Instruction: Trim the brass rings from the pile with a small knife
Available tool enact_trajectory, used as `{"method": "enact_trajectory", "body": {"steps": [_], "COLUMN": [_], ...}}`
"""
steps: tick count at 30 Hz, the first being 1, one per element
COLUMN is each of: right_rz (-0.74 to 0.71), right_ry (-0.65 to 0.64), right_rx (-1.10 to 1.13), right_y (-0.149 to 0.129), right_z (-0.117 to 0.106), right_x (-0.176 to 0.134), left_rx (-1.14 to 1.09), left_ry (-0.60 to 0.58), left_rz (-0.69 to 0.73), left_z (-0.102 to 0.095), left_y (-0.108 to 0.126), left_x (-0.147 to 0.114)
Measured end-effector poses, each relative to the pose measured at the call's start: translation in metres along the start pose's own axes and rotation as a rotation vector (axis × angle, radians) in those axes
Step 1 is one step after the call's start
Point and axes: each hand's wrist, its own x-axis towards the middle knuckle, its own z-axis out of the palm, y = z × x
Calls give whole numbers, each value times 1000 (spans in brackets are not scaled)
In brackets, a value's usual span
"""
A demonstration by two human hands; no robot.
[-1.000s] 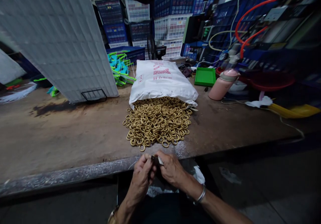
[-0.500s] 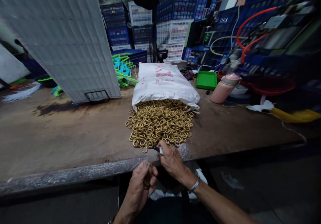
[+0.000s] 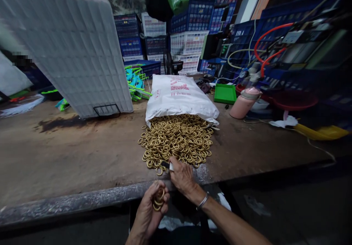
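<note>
Gold-coloured rings (image 3: 176,138) spill in a heap from the mouth of a white sack (image 3: 180,95) with red print. Just off the table's front edge, my left hand (image 3: 152,204) curls around several gold rings (image 3: 158,199), with the palm turned up. My right hand (image 3: 183,175) is closed on a small flat dark-bladed tool (image 3: 165,164) with a white part by the fingers; its exact kind is unclear. The blade lies over the near side of the heap, close to a loose ring (image 3: 159,171). A metal bracelet (image 3: 202,201) circles the right wrist.
A tall pale ribbed panel (image 3: 79,58) stands at the left. To the right are a green tray (image 3: 224,93), a pink bottle (image 3: 244,104) and red hoses (image 3: 260,43). Stacked crates (image 3: 187,43) fill the back. The table's worn front edge (image 3: 96,197) lies near me.
My left hand has opened somewhat, showing the rings in it. The tool in my right hand has swung further left over the heap's edge. The camera view has tilted slightly upward.
</note>
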Motion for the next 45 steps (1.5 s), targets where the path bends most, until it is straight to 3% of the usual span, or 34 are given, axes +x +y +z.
{"method": "enact_trajectory", "body": {"steps": [7, 12, 19, 28, 32, 36, 40, 45], "right_rz": [10, -80, -140, -191, -97, -77, -35, 82], "right_ry": [-12, -39, -129, -73, -174, -205, -181, -277], "right_rx": [60, 150, 37, 46, 182, 443, 690, 826], "right_y": [6, 13, 8, 15, 12, 9, 7, 9], "right_z": [-5, -11, -1, 1, -18, -32, -34, -29], "right_x": [0, -12, -22, -23, -18, -17, -19, -15], "left_rx": [24, 43, -33, 319, 475, 543, 570, 714], "left_ry": [70, 93, 65, 128, 206, 160, 120, 135], "left_rz": [73, 74, 46, 146, 199, 213, 240, 309], "left_z": [5, 5, 3, 12, 19, 20, 20, 24], "left_y": [1, 3, 1, 1, -2, -4, -4, -3], "left_x": [6, 4, 5, 12, 17, 22, 22, 19]}}
